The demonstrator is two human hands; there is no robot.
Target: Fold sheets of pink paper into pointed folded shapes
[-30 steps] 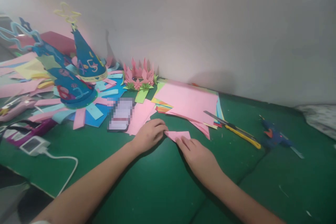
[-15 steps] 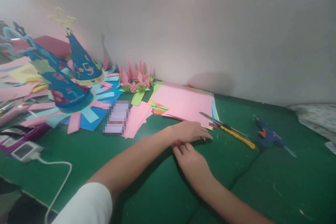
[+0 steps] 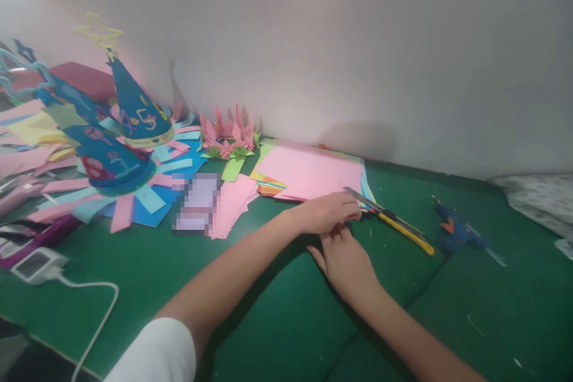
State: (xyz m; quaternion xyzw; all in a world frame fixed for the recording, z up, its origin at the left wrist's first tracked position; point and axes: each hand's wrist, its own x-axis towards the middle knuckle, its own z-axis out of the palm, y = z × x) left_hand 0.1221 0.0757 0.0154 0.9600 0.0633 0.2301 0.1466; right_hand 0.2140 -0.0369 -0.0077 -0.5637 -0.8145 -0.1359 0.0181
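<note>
My left hand (image 3: pixel 329 213) is at the middle of the green table, fingers curled down and together. What they hold, if anything, is hidden beneath them. Just below it, my right hand (image 3: pixel 350 262) reaches in, its bent fingers touching the left hand and their tips out of sight. Its thumb sticks out to the left. Close past the left hand's fingers lies a yellow utility knife (image 3: pixel 405 231) with its blade out. The blade end rests by the corner of a stack of coloured paper (image 3: pixel 313 170), pink sheet on top.
Blue cone hats (image 3: pixel 138 107) stand at left among paper strips. A pink paper crown (image 3: pixel 228 134) sits against the white partition (image 3: pixel 358 59). Nearby are a blurred-out phone (image 3: pixel 197 203) and pink slips (image 3: pixel 230 206). A blue glue gun (image 3: pixel 463 230) lies right, a white-corded charger (image 3: pixel 40 265) left.
Both hands have shifted slightly. My left fingers, stretched out before, are now curled. My right hand has slid to the right and its thumb has come out from under the left hand.
</note>
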